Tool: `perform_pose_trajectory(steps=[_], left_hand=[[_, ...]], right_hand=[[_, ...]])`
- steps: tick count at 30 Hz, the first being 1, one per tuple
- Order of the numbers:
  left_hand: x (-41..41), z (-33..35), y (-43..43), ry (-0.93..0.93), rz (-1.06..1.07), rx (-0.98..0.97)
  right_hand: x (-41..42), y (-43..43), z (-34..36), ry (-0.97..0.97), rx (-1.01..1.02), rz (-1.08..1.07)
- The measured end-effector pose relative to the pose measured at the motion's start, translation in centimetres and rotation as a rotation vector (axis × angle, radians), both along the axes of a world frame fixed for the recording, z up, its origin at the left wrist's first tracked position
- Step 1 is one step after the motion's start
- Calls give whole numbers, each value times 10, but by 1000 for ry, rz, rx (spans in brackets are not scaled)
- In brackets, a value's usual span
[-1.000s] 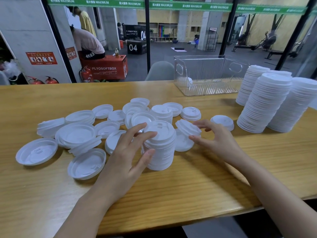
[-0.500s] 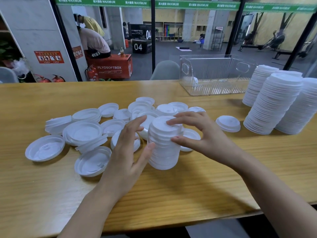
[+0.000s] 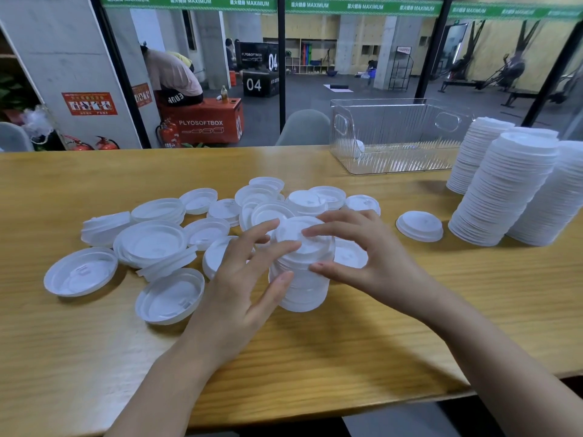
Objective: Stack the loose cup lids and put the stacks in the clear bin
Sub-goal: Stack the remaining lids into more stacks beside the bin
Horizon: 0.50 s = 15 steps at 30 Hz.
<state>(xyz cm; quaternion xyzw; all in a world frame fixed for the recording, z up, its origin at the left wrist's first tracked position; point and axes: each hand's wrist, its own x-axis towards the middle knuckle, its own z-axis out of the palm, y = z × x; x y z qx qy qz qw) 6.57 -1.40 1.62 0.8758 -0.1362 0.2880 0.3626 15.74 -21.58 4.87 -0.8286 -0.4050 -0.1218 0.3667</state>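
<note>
**Progress.** The task is judged to be at an early-to-middle stage. One short stack point(image 3: 301, 279) of lids stands on the tabletop point(image 3: 315, 357), at the near edge of the pile, between both hands. The left hand point(image 3: 239, 285) has a spread grip: its straight fingers and thumb rest against the left side and upper rim of the stack. The right hand point(image 3: 372, 263) has a pinching grip: its fingers lie over the top lid and its thumb presses the near side. This suggests the top lids are being seated or squared.

Many loose lids point(image 3: 82, 272) lie scattered and overlapping to the left of and behind the stack. A single lid point(image 3: 419, 226) sits apart to the right. Three tall stacks point(image 3: 504, 190) stand at the right of the tabletop, outside the container. The clear bin point(image 3: 394, 152) stands at the far edge and holds no stacks. One small white item shows at its left end, and it cannot be identified. Remaining work: stack the loose lids, then transfer all stacks to the bin.

**Materials and shapes.**
- Lids: thin white plastic, slightly translucent and round, with a raised rim and a moulded centre. Some lie dome-up and others lie hollow-up. They nest closely.
- Tall stacks: lean slightly.
- Bin: rigid transparent plastic with ribbed walls and an oval handle cut-out at each end.
- Tabletop: smooth wood-grain surface in a yellow-brown tone.
</note>
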Motion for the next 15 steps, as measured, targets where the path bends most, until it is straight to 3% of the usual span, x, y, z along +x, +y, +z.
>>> perform_pose_trajectory(steps=[5, 12, 15], left_hand=[[0, 0, 0, 4, -8, -15], [0, 0, -1, -15, -10, -27], [0, 0, -1, -13, -11, -31]], right_hand=[[5, -23, 0, 24, 90, -8], [26, -47, -40, -250, -320, -180], [30, -43, -44, -327, -355, -197]])
